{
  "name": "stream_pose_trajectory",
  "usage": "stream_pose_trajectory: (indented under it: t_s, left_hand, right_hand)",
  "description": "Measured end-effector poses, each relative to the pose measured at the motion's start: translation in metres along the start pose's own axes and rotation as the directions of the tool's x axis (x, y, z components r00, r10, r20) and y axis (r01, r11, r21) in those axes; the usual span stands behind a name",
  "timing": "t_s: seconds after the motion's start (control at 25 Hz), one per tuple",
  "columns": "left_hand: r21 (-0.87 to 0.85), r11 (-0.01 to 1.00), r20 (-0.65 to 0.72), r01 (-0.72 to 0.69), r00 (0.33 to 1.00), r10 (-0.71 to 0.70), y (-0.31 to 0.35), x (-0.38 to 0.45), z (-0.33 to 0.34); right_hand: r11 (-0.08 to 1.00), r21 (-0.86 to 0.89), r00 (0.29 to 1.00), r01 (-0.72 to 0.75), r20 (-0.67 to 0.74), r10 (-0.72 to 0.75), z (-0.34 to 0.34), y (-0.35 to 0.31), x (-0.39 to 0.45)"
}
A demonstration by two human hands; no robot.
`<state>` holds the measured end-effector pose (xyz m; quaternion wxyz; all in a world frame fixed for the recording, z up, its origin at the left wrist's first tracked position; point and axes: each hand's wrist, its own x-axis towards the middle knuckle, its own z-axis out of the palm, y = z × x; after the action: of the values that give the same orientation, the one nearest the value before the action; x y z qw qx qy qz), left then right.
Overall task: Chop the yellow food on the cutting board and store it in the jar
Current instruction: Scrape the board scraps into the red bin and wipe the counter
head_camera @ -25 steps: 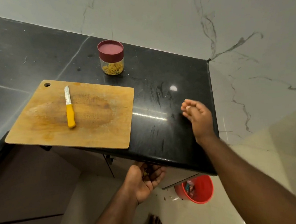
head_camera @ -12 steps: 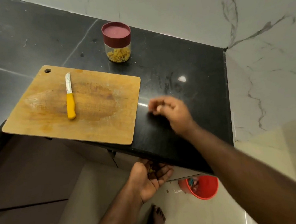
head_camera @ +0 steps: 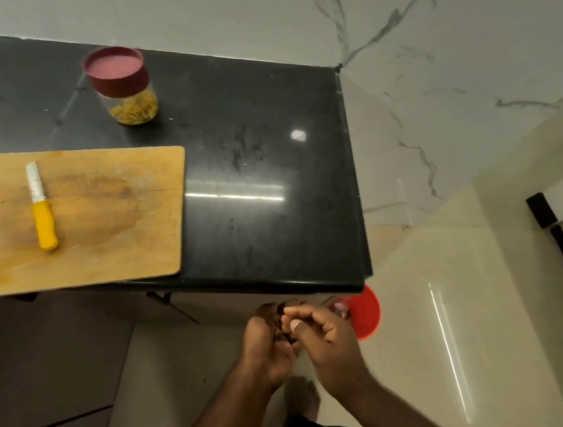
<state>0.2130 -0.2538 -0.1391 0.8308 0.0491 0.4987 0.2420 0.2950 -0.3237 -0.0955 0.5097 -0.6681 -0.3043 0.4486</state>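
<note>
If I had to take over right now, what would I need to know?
Left hand is cupped below the counter edge; right hand pinches at its palm. What they hold is too dark to tell.
Knife lies on the board, which has no food left on it.
Jar is lidded, chopped yellow food inside.
Chopping and storing look done; probably only scraps left, a red bin is below.

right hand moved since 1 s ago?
Yes. The right hand has come off the black countertop, dropping below its front edge to meet the left hand.

No readable text (labels, numbers, signs)
</note>
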Motion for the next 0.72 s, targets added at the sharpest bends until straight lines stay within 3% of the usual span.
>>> stream_pose_trajectory:
  t_s: [0.12,0.24,0.36,0.48,0.56,0.64,0.72]
  left_hand:
    - [-0.038,0.997,-0.041,0.069,0.997,-0.071,-0.043,0.014,0.026]
    - [0.043,0.995,-0.119,0.094,0.989,-0.088,-0.088,0.042,0.070]
    - [0.161,0.981,-0.189,0.103,0.979,-0.072,-0.125,0.081,0.109]
    - [0.331,0.939,-0.136,0.090,0.990,-0.047,-0.152,0.130,0.134]
    - [0.376,0.922,-0.172,0.086,0.985,-0.022,-0.163,0.153,0.145]
    - [0.426,0.901,-0.201,0.087,0.980,0.000,-0.177,0.170,0.153]
    - [0.525,0.843,-0.122,0.113,0.991,-0.057,-0.188,0.177,0.160]
  right_hand:
    - [0.975,0.143,0.934,-0.172,-0.290,0.207,-0.045,0.043,0.001]
    - [0.928,0.275,0.831,-0.250,-0.432,0.351,-0.091,0.075,0.021]
    - [0.882,0.318,0.796,-0.347,-0.398,0.456,-0.127,0.106,0.053]
    - [0.830,0.247,0.754,-0.499,-0.348,0.557,-0.172,0.148,0.091]
    - [0.799,0.217,0.722,-0.561,-0.345,0.600,-0.196,0.173,0.107]
    - [0.783,0.167,0.725,-0.600,-0.300,0.620,-0.207,0.188,0.122]
    - [0.785,0.164,0.754,-0.597,-0.219,0.619,-0.205,0.182,0.135]
